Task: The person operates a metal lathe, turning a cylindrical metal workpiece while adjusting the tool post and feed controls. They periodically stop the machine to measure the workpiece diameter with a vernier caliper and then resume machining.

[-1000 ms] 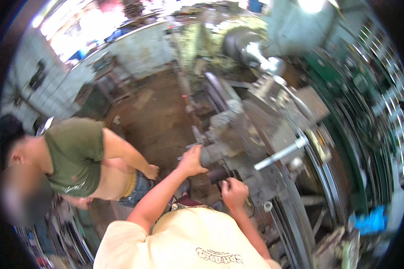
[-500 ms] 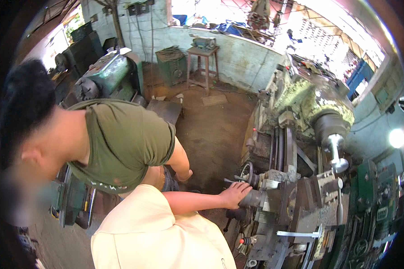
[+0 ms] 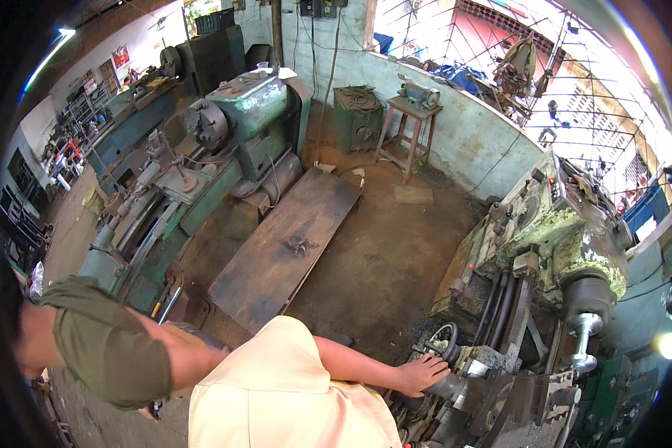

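Note:
My left arm reaches from a cream sleeve (image 3: 276,358) toward the lathe (image 3: 493,403) on the right. With its palm down and fingers spread, my left hand (image 3: 422,375) lies at a grey cylindrical part (image 3: 448,385) of the lathe's carriage, gripping nothing. A handwheel (image 3: 446,342) stands just beyond the fingers. Farther up the machine, a shiny metal workpiece (image 3: 584,340) with a flanged end sticks out of the dark chuck (image 3: 586,295). My right hand does not show.
Another person in an olive shirt (image 3: 108,340) is at the lower left. Behind them stands a green lathe (image 3: 254,112). A brown metal sheet (image 3: 276,254) lies over the floor. By the far wall are a stool (image 3: 407,123) with a bench grinder (image 3: 420,93) and a green box (image 3: 358,119).
The view has swung left, uncovering the green lathe and the metal sheet. The other person has shifted toward the lower left. My left hand stays at the same cylindrical part.

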A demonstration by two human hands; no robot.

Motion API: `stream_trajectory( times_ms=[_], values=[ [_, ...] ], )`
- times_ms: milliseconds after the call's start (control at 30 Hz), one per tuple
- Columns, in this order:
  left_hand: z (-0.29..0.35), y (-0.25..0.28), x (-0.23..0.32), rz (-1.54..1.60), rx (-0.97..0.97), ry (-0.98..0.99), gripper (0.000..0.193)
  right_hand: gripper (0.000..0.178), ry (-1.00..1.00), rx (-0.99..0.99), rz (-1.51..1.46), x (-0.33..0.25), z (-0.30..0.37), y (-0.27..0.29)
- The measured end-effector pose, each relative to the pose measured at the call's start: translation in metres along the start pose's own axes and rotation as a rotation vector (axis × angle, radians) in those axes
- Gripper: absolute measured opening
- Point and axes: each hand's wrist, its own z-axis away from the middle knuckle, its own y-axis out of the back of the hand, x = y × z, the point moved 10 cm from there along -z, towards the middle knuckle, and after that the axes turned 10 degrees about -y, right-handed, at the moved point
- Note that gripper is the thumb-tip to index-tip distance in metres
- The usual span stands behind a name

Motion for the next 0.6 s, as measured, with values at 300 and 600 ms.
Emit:
stream_trajectory(
  times_ms=[300,600],
  values=[
    [-0.055,-0.028,-0.048,0.267,-0.451,0.043,0.124,0.025,-0.063,-0.060,0.024,0.004,-0.011,-0.027],
    [-0.065,-0.055,-0.070,0.494,-0.618,0.116,0.115,0.026,-0.342,-0.083,-0.062,0.093,0.033,-0.036]
  ],
)
